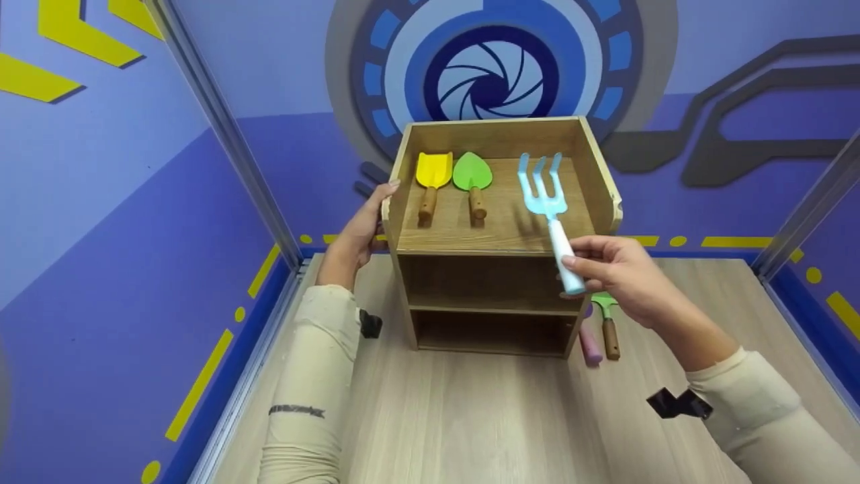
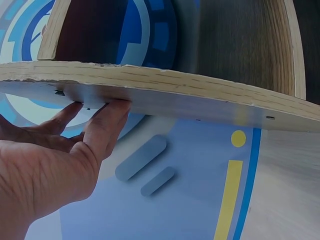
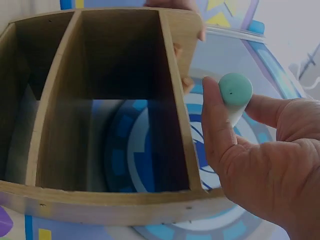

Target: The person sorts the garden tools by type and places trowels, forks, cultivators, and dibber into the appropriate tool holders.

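My right hand [image 1: 621,275] pinches the pale handle of a light-blue, three-pronged toy garden fork [image 1: 545,202]. The fork is held over the right part of the wooden shelf unit's top [image 1: 497,235], prongs pointing away. In the right wrist view, the handle's rounded green end [image 3: 236,90] shows between thumb and fingers. My left hand [image 1: 363,225] rests against the unit's outer left side, with extended fingers [image 2: 107,122] touching the panel in the left wrist view. On the top lie a yellow toy shovel [image 1: 435,171] and a green toy trowel [image 1: 473,173], both with brown handles.
Below the top, the shelf unit has two open compartments [image 1: 494,282]. On the floor beside its right side lie a purple-handled tool [image 1: 590,346] and a green tool with a brown handle [image 1: 610,336], both partly hidden. Blue patterned walls [image 1: 282,81] enclose the space.
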`<control>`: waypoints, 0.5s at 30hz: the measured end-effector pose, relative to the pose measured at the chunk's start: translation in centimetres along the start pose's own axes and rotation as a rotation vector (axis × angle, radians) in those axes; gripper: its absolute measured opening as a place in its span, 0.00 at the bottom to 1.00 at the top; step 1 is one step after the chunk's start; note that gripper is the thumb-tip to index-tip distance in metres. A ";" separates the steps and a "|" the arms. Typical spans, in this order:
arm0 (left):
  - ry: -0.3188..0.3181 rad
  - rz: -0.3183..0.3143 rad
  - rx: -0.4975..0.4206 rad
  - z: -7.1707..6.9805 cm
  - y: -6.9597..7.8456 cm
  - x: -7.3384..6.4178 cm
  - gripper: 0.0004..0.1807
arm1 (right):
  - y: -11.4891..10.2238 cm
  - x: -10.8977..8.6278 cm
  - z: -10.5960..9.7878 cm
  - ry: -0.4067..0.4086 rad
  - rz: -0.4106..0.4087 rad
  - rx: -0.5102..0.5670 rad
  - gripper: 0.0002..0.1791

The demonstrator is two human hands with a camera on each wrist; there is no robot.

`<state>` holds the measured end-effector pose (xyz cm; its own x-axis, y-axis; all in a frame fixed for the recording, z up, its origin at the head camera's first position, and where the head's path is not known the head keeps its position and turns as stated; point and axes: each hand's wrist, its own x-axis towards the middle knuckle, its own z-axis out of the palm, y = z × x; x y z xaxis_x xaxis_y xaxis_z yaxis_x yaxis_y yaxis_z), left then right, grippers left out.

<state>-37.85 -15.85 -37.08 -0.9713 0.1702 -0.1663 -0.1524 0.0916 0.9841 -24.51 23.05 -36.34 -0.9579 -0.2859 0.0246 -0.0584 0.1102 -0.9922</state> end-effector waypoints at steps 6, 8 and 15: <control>0.004 -0.007 -0.004 -0.2 -0.1 -0.1 0.45 | -0.1 1.6 1.0 -0.008 0.084 -0.046 0.28; 0.000 -0.007 -0.008 -0.2 -0.1 -0.1 0.45 | -0.2 1.9 1.3 -0.009 0.094 -0.040 0.28; -0.013 -0.001 -0.011 -0.1 0.0 -0.1 0.44 | -0.9 2.7 2.1 0.012 0.088 -0.019 0.26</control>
<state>-37.75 -15.99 -37.04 -0.9687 0.1831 -0.1677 -0.1551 0.0812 0.9846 -26.42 20.19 -35.63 -0.9628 -0.2631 -0.0614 0.0212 0.1528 -0.9880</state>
